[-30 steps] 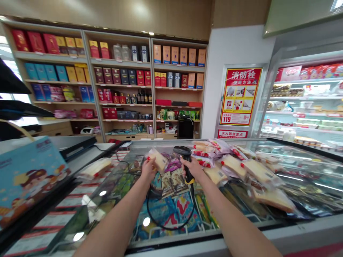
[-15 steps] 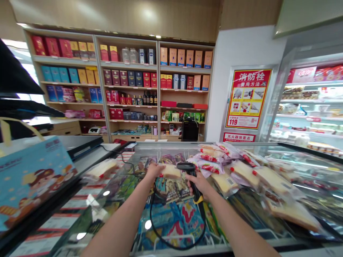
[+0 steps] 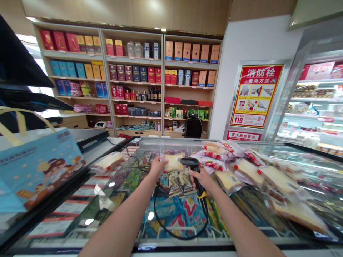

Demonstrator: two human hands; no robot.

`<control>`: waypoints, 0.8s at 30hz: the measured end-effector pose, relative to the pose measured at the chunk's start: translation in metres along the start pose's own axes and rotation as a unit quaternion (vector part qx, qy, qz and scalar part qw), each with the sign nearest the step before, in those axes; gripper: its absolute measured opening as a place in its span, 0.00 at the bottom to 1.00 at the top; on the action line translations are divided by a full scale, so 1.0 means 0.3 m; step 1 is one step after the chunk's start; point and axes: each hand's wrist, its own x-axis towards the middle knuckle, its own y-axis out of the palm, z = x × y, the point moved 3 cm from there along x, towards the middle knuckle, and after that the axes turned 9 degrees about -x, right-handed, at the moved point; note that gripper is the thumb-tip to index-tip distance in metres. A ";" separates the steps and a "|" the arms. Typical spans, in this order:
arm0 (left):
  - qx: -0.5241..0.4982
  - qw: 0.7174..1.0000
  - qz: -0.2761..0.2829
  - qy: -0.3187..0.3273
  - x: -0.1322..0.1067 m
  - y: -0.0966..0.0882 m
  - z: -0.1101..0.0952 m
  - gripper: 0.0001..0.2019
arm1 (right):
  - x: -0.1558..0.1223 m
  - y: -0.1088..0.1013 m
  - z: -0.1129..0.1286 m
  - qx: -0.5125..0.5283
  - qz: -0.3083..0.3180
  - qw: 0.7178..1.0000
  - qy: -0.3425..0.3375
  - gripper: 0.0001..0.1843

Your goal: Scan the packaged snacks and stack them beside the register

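Clear-wrapped pale bread (image 3: 174, 162) is held beside a tilted black scanner (image 3: 193, 163).

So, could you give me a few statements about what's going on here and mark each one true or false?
1. The right hand grips a black scanner. True.
2. The left hand is empty. False: the left hand holds a wrapped bread.
3. More wrapped packets lie to the right of the scanner. True.
4. The scanner is cordless. False: a black cable runs from the scanner's handle.
5. The wall sign is mainly green. False: the wall sign is red and yellow.
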 end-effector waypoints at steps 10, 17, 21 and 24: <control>-0.013 1.000 0.010 0.001 0.016 -0.013 0.029 0.13 | 0.009 -0.001 -0.017 -0.005 0.007 1.000 -0.011 0.17; -0.007 0.999 -0.019 0.035 0.019 -0.022 0.008 0.14 | -0.004 0.003 -0.012 0.011 0.019 1.000 -0.012 0.17; -0.057 0.992 -0.083 0.071 0.036 -0.076 -0.052 0.14 | 0.008 0.061 0.008 0.033 0.038 0.999 -0.002 0.19; -0.073 0.983 -0.126 0.112 0.051 -0.166 -0.115 0.14 | 0.028 0.151 0.060 0.045 0.065 0.997 -0.011 0.20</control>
